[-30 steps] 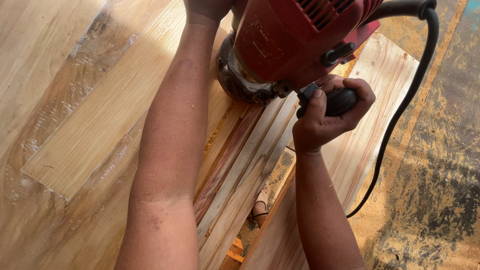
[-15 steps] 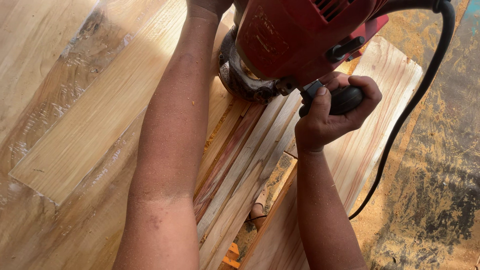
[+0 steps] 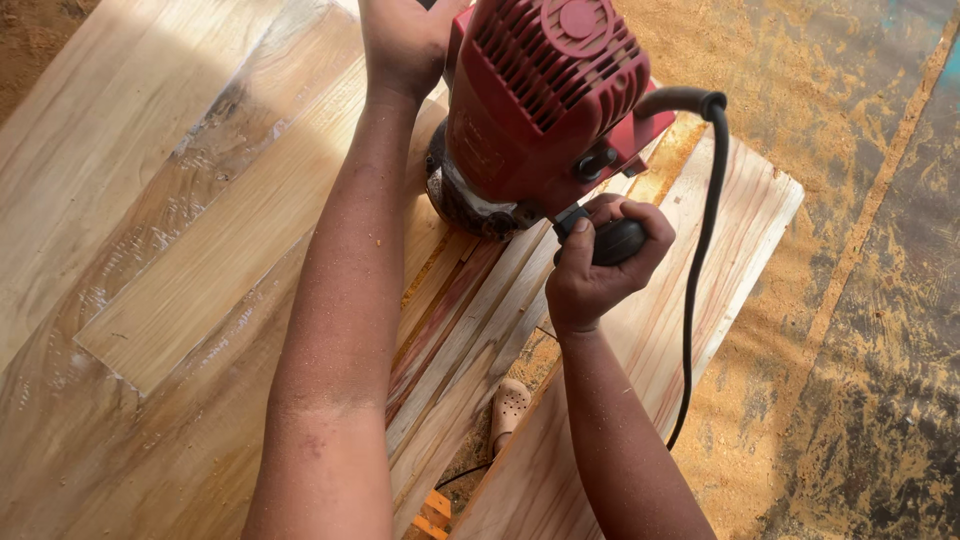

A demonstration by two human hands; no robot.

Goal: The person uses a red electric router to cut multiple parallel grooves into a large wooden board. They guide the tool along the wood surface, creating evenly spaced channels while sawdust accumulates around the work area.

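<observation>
Gripping a red power router (image 3: 545, 100) with both hands, one on each side of its housing. Right hand (image 3: 598, 268) is wrapped tight around the black side handle (image 3: 615, 240), on the near right of the router, thumb over the top. Left hand (image 3: 405, 42) is up at the far left of the router, pressed against that side; its fingers run out past the top edge, so whether it is clamped on a handle there cannot be told. The two hands are well apart, with the router body between them.

Router stands upright, ribbed red cap facing the camera, its round dark base (image 3: 465, 195) resting on a pale wooden panel (image 3: 190, 260) made of joined boards. Strips of narrower, reddish-streaked wood (image 3: 470, 320) run from under the base toward the camera. Black power cord (image 3: 700, 250) leaves the router's right side, arches over and hangs down past the right edge of the boards. A light-coloured perforated clog (image 3: 508, 408) shows below the router through a gap between boards. Floor (image 3: 860, 300) to the right of the router is covered with sawdust. Fine dust speckles both forearms.
</observation>
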